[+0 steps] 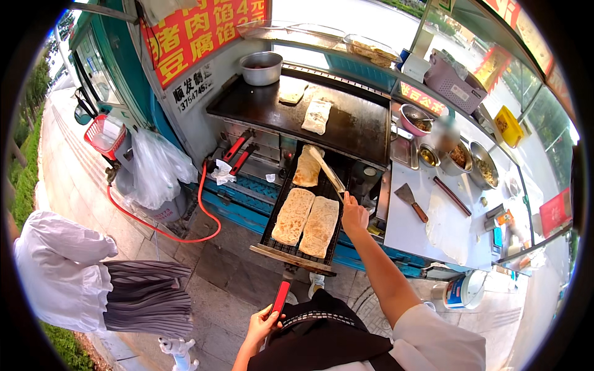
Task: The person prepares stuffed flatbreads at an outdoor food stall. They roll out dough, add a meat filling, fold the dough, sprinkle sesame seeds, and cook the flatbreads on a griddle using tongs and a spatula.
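My left hand (263, 325) grips the red handle (281, 297) of a pulled-out grill drawer (292, 259). Two browned flatbreads (293, 216) (320, 226) lie side by side at its near end. My right hand (355, 214) holds metal tongs (328, 171), whose tips touch the top of a third flatbread (307, 166) farther in, by the drawer's opening. Above the drawer is a dark griddle (260, 109) with a pale folded dough piece (317, 117), another flatbread (292, 90) and an aluminium pot (261, 68).
Right of the drawer, a metal worktop (406, 241) bears a scraper (411, 202), a dark rolling pin (452, 196) and filling bowls (483, 165). Two more red handles (237, 147) jut out left of the drawer. A red hose (204, 199) hangs there. A person (65, 273) and a small dog (178, 353) are at left.
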A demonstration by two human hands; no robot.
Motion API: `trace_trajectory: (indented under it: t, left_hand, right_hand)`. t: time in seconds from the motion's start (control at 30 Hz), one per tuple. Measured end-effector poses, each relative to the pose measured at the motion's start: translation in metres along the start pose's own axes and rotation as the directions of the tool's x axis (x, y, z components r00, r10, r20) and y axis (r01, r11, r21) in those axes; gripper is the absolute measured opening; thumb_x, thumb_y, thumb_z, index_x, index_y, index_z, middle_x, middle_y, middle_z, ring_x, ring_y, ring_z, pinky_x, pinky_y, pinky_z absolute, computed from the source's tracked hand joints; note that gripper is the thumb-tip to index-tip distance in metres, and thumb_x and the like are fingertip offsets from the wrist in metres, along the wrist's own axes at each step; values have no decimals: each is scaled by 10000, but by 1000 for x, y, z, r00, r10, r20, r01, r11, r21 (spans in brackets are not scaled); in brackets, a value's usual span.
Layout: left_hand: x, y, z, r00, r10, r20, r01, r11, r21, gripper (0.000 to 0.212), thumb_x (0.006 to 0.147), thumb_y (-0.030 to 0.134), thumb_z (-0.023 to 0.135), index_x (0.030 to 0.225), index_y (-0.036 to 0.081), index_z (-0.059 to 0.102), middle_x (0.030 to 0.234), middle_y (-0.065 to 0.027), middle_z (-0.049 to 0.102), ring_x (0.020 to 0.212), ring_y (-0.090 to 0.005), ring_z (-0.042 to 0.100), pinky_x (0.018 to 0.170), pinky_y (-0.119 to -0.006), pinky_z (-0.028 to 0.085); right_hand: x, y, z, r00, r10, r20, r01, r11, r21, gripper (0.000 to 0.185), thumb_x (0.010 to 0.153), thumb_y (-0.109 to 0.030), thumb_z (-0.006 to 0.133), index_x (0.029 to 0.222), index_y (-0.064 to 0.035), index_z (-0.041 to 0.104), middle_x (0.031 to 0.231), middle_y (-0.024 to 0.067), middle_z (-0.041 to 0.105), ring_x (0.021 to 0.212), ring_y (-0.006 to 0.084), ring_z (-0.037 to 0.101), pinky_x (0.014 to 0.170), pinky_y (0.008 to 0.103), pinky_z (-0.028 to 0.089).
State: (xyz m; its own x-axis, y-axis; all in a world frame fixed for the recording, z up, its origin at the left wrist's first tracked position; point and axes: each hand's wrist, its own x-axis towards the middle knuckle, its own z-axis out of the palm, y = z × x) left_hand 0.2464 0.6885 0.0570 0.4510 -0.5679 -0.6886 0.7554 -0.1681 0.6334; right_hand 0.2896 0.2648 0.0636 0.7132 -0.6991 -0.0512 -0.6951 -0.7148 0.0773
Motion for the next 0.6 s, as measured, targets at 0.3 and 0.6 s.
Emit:
trace_trajectory:
  t: [0.3, 0.6]
  left_hand:
    - [3, -5, -6, 1000, 25, 2, -26, 999, 21, 398, 948, 169, 619, 1313, 27, 550, 944, -85, 695, 647, -84, 617, 581, -202, 492]
    - [5, -9, -9, 1000, 22, -5, -21, 999, 41, 414, 948, 178, 620, 1327, 31, 543, 943, -79, 701, 645, -75, 617, 549, -183, 444]
  right_hand:
    - [5, 32, -5, 989, -7, 147, -40, 949, 312, 830, 812, -314, 696, 1496, -93, 282, 1260, 123, 566, 1029, 304, 610, 769, 423, 547]
    - [-2, -36, 11, 915, 231, 331, -355, 850, 388, 863, 914, -327, 634, 1487, 54, 114, 1382, 294, 361, 955, 376, 621, 704, 437, 550]
